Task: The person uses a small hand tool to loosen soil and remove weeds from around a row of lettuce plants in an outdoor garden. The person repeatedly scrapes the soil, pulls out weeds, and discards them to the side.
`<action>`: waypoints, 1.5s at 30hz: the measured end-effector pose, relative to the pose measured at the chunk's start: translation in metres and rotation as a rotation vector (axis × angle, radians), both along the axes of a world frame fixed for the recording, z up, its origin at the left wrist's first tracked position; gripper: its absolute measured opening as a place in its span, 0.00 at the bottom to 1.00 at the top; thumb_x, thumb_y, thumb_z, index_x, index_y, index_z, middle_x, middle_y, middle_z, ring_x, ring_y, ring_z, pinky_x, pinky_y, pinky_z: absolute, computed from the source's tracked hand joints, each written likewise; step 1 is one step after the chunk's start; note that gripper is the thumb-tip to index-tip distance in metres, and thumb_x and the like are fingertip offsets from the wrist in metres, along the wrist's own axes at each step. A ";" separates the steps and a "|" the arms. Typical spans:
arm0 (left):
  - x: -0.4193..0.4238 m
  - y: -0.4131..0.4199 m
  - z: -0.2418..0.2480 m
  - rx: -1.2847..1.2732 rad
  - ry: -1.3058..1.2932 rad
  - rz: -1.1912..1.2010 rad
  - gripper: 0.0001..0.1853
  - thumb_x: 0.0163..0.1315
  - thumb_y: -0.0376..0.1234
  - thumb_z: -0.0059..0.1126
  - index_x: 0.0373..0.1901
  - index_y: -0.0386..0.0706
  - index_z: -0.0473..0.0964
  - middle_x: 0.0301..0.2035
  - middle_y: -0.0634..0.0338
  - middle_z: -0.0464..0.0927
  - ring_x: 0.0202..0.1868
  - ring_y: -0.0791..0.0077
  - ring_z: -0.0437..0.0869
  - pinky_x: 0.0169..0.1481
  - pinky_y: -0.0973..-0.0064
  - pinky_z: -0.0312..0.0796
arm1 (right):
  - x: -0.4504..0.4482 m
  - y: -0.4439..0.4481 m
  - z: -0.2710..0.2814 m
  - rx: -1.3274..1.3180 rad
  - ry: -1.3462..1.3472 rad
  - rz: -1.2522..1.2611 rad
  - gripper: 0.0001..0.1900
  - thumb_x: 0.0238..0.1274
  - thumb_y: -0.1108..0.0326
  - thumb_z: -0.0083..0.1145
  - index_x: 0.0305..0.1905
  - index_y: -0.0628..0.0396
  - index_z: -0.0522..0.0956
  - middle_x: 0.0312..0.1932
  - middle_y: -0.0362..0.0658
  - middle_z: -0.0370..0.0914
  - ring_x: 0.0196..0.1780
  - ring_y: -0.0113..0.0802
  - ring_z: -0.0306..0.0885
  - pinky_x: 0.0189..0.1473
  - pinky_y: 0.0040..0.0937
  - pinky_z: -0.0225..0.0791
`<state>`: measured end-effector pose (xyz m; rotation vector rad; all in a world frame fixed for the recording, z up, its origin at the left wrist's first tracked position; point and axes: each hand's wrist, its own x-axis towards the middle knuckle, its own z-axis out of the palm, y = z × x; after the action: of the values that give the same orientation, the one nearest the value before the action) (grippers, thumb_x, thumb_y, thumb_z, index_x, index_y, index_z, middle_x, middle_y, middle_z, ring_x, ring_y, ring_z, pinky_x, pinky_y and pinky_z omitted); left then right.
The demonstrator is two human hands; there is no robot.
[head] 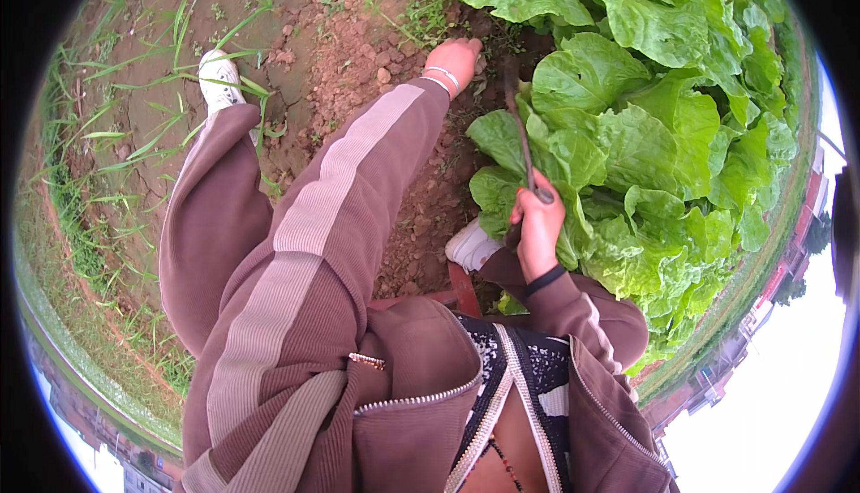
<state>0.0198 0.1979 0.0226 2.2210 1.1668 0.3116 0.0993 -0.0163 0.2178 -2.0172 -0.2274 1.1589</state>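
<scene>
My left hand (pixel 453 66), with a white bracelet at the wrist, is low over the soil beside small green weeds (pixel 426 19). Its fingers are bent and partly hidden, so whether they hold anything cannot be told. On the right, my right hand (pixel 539 221) grips a hand tool with a thin dark metal shaft (pixel 521 123), its thumb along the shaft. The shaft points away from me, beside large leafy green plants (pixel 631 137), and its far end is dark and unclear against the soil. Leaves touch or surround the right hand.
Reddish crumbly soil (pixel 416 224) lies between my legs. White shoes (pixel 218 80) are at the left and beneath the leaves. Part of a red stool or frame (pixel 463 288) shows below me. Grass-like plants (pixel 144 144) grow at the left, and dense leaves crowd the right.
</scene>
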 end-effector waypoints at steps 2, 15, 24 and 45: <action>-0.007 -0.004 0.004 0.026 0.038 -0.129 0.09 0.55 0.27 0.50 0.38 0.39 0.74 0.38 0.48 0.75 0.43 0.52 0.80 0.47 0.61 0.74 | 0.004 0.013 -0.009 0.052 0.006 0.079 0.24 0.54 0.76 0.46 0.59 0.67 0.71 0.22 0.36 0.66 0.20 0.21 0.62 0.23 0.21 0.59; 0.118 0.045 -0.021 -0.205 0.206 -0.186 0.24 0.65 0.45 0.45 0.58 0.44 0.66 0.40 0.40 0.80 0.44 0.42 0.82 0.47 0.54 0.75 | 0.000 0.037 -0.050 0.041 0.011 -0.017 0.20 0.53 0.77 0.45 0.53 0.66 0.74 0.20 0.37 0.66 0.18 0.23 0.61 0.21 0.22 0.58; 0.111 0.078 -0.068 0.091 -0.090 -0.058 0.16 0.57 0.37 0.53 0.46 0.45 0.79 0.45 0.47 0.80 0.47 0.52 0.82 0.51 0.63 0.74 | 0.028 0.058 -0.080 0.171 0.171 -0.182 0.06 0.51 0.76 0.49 0.22 0.59 0.68 0.14 0.40 0.65 0.15 0.27 0.61 0.20 0.27 0.57; -0.004 -0.011 0.024 -0.083 0.260 -0.391 0.16 0.59 0.30 0.50 0.49 0.38 0.74 0.36 0.47 0.82 0.39 0.51 0.84 0.42 0.60 0.77 | 0.000 0.009 -0.003 -0.022 -0.051 0.033 0.22 0.54 0.77 0.50 0.57 0.65 0.73 0.23 0.37 0.71 0.18 0.20 0.63 0.20 0.21 0.59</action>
<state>0.0159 0.1865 0.0465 2.4009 0.8229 -0.1865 0.0994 -0.0071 0.2148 -2.0709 -0.2752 1.1363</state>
